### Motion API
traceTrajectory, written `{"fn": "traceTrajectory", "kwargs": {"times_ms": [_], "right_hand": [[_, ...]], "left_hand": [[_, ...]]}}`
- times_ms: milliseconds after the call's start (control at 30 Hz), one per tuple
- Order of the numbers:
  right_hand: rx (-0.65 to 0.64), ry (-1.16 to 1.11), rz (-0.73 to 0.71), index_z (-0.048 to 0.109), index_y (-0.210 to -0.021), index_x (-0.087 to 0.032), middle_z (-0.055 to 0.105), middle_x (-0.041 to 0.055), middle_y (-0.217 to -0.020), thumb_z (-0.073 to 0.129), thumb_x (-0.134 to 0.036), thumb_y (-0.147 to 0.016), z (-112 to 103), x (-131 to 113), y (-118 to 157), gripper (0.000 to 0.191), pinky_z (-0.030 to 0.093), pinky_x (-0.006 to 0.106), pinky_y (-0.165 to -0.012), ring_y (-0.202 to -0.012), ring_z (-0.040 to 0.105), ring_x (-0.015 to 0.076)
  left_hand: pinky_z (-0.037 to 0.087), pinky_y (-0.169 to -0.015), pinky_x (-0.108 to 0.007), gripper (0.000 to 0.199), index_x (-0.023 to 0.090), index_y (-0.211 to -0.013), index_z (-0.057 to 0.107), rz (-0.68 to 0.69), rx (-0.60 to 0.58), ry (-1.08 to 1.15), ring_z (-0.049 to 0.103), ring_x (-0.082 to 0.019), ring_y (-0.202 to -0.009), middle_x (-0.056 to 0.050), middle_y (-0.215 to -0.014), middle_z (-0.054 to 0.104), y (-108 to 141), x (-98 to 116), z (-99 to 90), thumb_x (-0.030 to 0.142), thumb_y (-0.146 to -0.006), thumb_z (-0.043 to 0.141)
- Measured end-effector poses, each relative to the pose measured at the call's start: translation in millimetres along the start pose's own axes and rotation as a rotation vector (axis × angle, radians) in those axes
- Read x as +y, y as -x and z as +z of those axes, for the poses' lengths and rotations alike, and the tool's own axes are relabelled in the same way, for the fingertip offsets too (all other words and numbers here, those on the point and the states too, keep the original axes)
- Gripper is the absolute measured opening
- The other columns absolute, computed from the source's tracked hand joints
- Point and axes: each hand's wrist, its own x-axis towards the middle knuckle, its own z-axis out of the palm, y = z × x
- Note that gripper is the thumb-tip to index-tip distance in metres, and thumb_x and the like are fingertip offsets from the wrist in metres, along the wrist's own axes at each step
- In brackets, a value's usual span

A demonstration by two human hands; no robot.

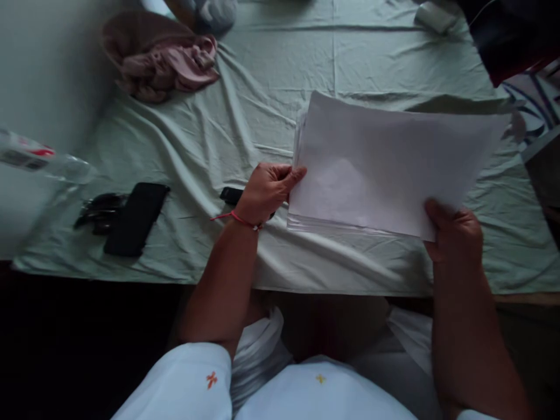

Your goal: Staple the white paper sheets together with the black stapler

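A pale green cloth covers the counter [371, 64]. Over its right half, a stack of white paper [385, 163] is held in both hands. A crumpled pink cloth [170, 64] lies far left. The left hand [268, 189] pinches the stack's left edge, thumb on top; the right hand [459, 233] grips its near right corner, fingers hidden beneath. A flat black slab [136, 219] lies left; the left wrist partly hides a small black item [230, 195].
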Motion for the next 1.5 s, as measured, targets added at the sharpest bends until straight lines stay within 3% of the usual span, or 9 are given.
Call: {"fn": "traceTrajectory", "kwargs": {"times_ms": [167,367,533,600,767,967,1167,1333,1500], "right_hand": [[0.018,-0.008,-0.009,0.076,-0.084,-0.017,0.073,0.0025,-0.081,0.095,-0.033,-0.053,-5,-1,-3,0.04,0.062,0.036,-0.078,-0.068,0.067,0.0157],[0.022,-0.05,-0.019,0.075,-0.083,-0.015,0.073,0.0027,-0.082,0.097,-0.033,-0.051,-8,-2,-5,0.043,0.063,0.036,-0.077,-0.066,0.067,0.015],[0.037,-0.042,-0.015,0.072,-0.076,-0.016,0.069,-0.0008,-0.072,0.097,-0.036,-0.043,-12,0,-12,0.045,0.064,0.037,-0.07,-0.057,0.061,0.013],[0.072,-0.044,-0.034,0.072,-0.076,-0.017,0.069,-0.0013,-0.071,0.097,-0.036,-0.042,-12,1,-14,0.046,0.064,0.037,-0.068,-0.056,0.06,0.0126],[0.067,-0.052,-0.039,0.075,-0.081,-0.016,0.073,0.0009,-0.079,0.097,-0.038,-0.046,-9,3,-13,0.046,0.066,0.039,-0.072,-0.065,0.068,0.016],[0.083,-0.067,-0.043,0.078,-0.084,-0.015,0.077,0.0035,-0.086,0.097,-0.037,-0.045,-6,0,-10,0.049,0.067,0.039,-0.076,-0.066,0.068,0.0152],[0.126,-0.105,-0.064,0.077,-0.078,-0.015,0.075,0.0014,-0.078,0.098,-0.035,-0.046,-12,0,-15,0.043,0.068,0.035,-0.074,-0.061,0.066,0.013],[0.113,-0.117,-0.085,0.08,-0.084,-0.015,0.078,0.0034,-0.085,0.095,-0.031,-0.05,-14,3,-18,0.04,0.067,0.031,-0.071,-0.069,0.07,0.0143],[0.129,-0.105,-0.083,0.079,-0.084,-0.015,0.078,0.0037,-0.088,0.095,-0.031,-0.049,-12,1,-16,0.041,0.066,0.03,-0.069,-0.068,0.069,0.0137]], "left_hand": [[0.045,-0.056,-0.023,0.043,0.019,-0.076,0.071,0.058,-0.096,0.114,0.054,-0.01,-0.061,0.0,-0.069,0.063,-2,0,7.1,0.055,-0.07,0.092],[0.023,-0.042,-0.024,0.057,0.021,-0.057,0.05,0.003,-0.016,0.048,0.031,-0.007,-0.046,0.006,-0.051,0.038,-2,0,11.1,0.063,-0.079,0.082],[0.042,-0.054,-0.02,0.048,0.017,-0.075,0.065,0.001,-0.202,0.11,0.052,-0.009,-0.061,0.001,-0.068,0.061,-1,3,11.6,0.056,-0.067,0.092],[0.043,-0.056,-0.02,0.048,0.015,-0.078,0.067,-0.021,-0.247,0.117,0.054,-0.009,-0.064,0.0,-0.073,0.064,-1,2,10.6,0.053,-0.065,0.094],[0.025,-0.044,-0.019,0.052,0.017,-0.063,0.056,-0.101,-0.157,0.063,0.036,-0.004,-0.049,0.006,-0.055,0.045,-1,-6,7.7,0.054,-0.07,0.091],[0.026,-0.042,-0.019,0.056,0.018,-0.063,0.055,-0.155,-0.153,0.09,0.036,-0.004,-0.046,0.006,-0.054,0.044,0,-3,10.3,0.064,-0.072,0.086],[0.034,-0.046,-0.017,0.049,0.016,-0.069,0.062,-0.124,-0.244,0.101,0.047,-0.005,-0.051,0.004,-0.061,0.056,2,7,11.1,0.048,-0.059,0.098],[0.022,-0.04,-0.018,0.051,0.017,-0.063,0.059,-0.165,-0.209,0.074,0.036,-0.003,-0.043,0.005,-0.051,0.049,1,2,9.4,0.055,-0.066,0.093],[0.03,-0.042,-0.018,0.054,0.017,-0.061,0.056,-0.131,-0.214,0.108,0.042,-0.005,-0.045,0.005,-0.052,0.049,1,-1,8.9,0.06,-0.073,0.087]]}}
